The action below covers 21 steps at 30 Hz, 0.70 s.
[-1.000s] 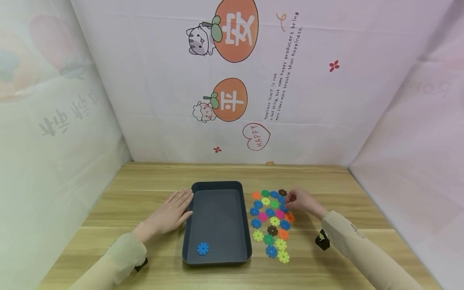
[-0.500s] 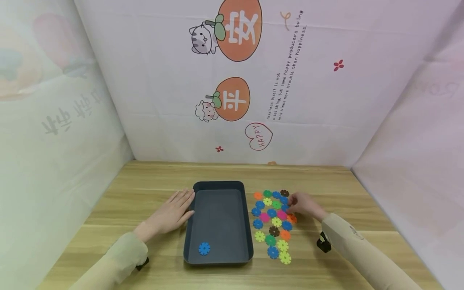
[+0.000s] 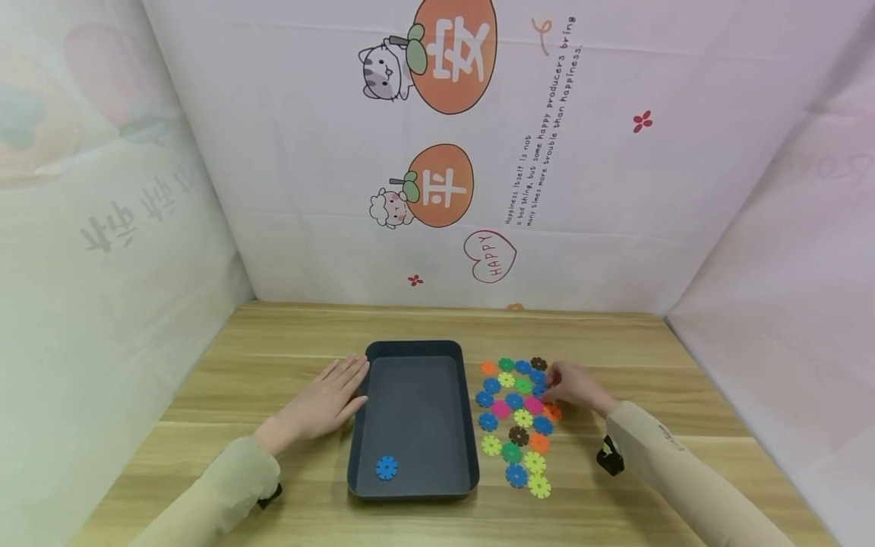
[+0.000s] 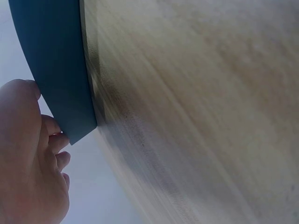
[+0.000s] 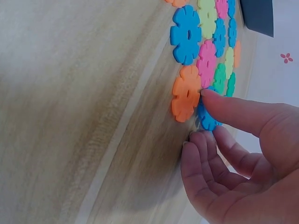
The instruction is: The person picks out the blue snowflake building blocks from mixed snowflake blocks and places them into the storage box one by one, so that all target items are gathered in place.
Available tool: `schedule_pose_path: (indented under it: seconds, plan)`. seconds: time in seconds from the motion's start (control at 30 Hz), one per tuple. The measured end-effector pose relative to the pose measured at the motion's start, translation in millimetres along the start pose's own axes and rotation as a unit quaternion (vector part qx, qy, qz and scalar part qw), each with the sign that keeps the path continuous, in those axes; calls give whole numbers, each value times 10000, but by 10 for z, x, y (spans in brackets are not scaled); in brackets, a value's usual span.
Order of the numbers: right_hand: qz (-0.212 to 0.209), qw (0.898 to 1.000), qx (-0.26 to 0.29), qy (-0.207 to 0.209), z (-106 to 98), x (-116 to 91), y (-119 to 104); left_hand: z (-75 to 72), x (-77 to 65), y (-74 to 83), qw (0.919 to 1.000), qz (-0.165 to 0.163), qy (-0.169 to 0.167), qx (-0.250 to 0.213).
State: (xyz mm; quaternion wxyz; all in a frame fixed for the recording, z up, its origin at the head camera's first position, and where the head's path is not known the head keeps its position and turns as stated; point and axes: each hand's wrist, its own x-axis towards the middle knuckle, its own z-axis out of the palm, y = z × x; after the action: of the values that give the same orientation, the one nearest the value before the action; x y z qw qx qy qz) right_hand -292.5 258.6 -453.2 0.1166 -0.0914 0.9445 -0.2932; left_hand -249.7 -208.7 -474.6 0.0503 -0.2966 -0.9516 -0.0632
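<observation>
My left hand [image 3: 321, 403] lies with straight fingers against the left rim of a dark grey rectangular tray [image 3: 413, 403]. In the left wrist view its fingertips touch the tray's wall [image 4: 56, 60]. One blue snowflake disc [image 3: 386, 468] lies in the tray's near left part. My right hand [image 3: 576, 387] is at the far right edge of a group of notched plastic snowflake discs. Its thumb and index finger pinch a blue snowflake disc [image 5: 208, 120] by the edges, close over the table. An orange snowflake disc [image 5: 186, 94] lies right beside the thumb tip.
Several other snowflake discs, among them a pink one [image 3: 501, 409], a yellow one [image 3: 539, 486] and a brown one [image 3: 519, 436], lie flat right of the tray. Printed white cloth walls [image 3: 581, 258] stand behind and beside the wooden table [image 3: 294, 334].
My right fingertips have shifted slightly nearer to me along the discs' right edge. The left hand stays at the tray, and the head view has turned a little.
</observation>
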Motion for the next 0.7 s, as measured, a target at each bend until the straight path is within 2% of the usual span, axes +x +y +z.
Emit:
schedule_pose_path:
  seconds: [0.17,0.43,0.7]
  plan:
    - [40,9999,168,14,-29,-16,-10,-2,-2,6,10000,-7,4,-3]
    - [31,9972,717,-185,-69,-45,-11,-8,-5,6,10000,-28,-45,-74]
    - [-120,9980,590,-194,-118,-64,-141,16,2,-15,10000,0,-29,-40]
